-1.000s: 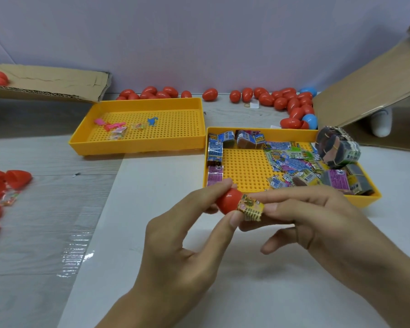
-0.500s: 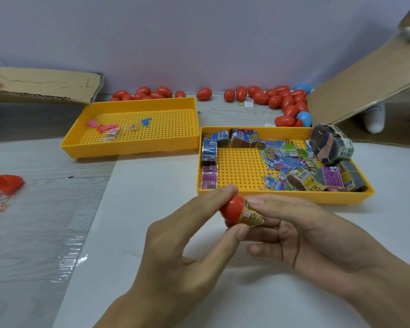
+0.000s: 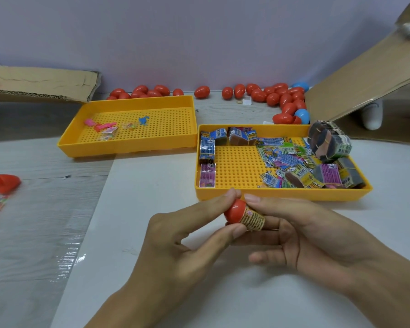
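Head view: red egg [image 3: 234, 210] between hands [image 3: 175, 240] [image 3: 317, 235]

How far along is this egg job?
Early, it seems: no wrapped egg lies anywhere in view. In hand, the left hand pinches a red egg while the right hand holds a printed sleeve over its end. Left: many bare eggs by the wall, and loose sleeves in the yellow tray.
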Available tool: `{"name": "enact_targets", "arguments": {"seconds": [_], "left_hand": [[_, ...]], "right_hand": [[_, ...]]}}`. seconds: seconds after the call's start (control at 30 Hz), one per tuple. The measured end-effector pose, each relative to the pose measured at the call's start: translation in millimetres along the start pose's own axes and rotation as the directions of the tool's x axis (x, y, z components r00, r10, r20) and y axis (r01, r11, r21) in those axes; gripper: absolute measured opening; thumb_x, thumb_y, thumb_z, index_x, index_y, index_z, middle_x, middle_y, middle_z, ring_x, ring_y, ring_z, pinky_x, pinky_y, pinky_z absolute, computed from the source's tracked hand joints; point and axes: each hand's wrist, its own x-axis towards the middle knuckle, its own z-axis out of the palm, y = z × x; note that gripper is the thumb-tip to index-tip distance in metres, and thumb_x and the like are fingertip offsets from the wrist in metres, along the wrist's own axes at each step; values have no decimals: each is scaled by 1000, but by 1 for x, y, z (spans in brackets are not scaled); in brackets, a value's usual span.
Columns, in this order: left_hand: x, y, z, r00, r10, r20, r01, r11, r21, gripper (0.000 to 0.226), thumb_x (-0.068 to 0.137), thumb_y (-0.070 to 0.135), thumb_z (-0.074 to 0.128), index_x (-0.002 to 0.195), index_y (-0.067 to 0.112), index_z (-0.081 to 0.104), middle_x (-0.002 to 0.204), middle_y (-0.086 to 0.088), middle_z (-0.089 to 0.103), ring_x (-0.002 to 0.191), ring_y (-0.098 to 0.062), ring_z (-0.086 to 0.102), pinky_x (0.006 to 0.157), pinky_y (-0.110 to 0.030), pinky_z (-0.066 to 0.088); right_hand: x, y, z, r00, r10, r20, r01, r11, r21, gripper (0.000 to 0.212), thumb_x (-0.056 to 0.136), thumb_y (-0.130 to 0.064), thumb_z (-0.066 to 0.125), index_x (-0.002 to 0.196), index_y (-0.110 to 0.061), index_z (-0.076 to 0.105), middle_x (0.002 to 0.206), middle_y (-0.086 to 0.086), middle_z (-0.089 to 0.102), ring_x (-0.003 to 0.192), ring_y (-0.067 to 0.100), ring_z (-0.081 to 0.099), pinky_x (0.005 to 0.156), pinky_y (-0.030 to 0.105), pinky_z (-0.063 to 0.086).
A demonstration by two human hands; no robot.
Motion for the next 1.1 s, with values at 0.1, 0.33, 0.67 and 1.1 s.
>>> {"name": "enact_targets", "arguments": {"seconds": [0.1, 0.33, 0.67, 1.1], "left_hand": [[0, 0, 0, 1000, -22, 19, 22, 1000, -16, 46, 81, 27, 75, 123, 10, 65, 118, 9, 70, 111, 0, 66, 93, -16, 51], [-1, -2, 2, 1000, 5, 14, -4, 999, -33, 43, 84, 25, 70, 125, 16, 64, 121, 13, 70, 112, -1, 66, 93, -16, 51], [0, -9, 0, 998, 55, -43, -57, 997, -53, 38, 79, 28, 79, 114, 15, 71, 108, 7, 74, 99, -16, 72, 85, -28, 56], [1, -13, -1, 997, -77, -31, 69, 977, -199, 54, 79, 21, 79, 129, 31, 63, 110, 2, 73, 99, -25, 72, 83, -32, 60]], "right_hand": [[1, 1, 0, 1000, 5, 7, -5, 1000, -6, 32, 73, -32, 74, 100, -15, 79, 93, 11, 74, 81, 23, 74, 53, 29, 58], [1, 1, 1, 1000, -20, 5, 20, 1000, 5, 30, 72, -32, 75, 94, -13, 79, 93, 14, 74, 74, 21, 74, 48, 27, 57], [-2, 1, 5, 965, -245, -94, 212, 938, -273, 37, 65, -40, 85, 86, -11, 77, 87, 13, 76, 72, 22, 74, 49, 29, 56], [-4, 5, -1, 657, -752, 53, 590, 470, -656, 32, 71, -18, 83, 97, -32, 71, 103, -7, 74, 101, 14, 70, 75, 23, 58]]}}
